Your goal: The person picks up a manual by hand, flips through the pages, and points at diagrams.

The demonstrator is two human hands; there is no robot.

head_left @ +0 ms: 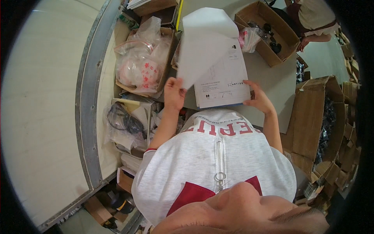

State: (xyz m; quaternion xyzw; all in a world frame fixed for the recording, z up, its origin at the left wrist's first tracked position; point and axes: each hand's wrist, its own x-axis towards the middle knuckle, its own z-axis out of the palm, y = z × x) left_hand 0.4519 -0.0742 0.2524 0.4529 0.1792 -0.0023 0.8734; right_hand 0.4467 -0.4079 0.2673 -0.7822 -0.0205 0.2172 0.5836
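A stack of printed white paper sheets [226, 74] lies at the near edge of the grey table, with a thin blue edge showing beneath it. My left hand [175, 93] is closed on the lower left corner of a top sheet [202, 39], which is lifted and curls over the stack. The raised sheet hides much of the page below. At the stack's right edge rests my right hand [259, 97], its fingers apart and the fingertips touching the paper's lower right side.
Left of the paper stands a cardboard box [165, 58] of clear plastic bags. Another open box [249, 11] with small black parts sits at the far right, near a co-worker's hand [303, 43]. A large carton [307, 128] stands on the right.
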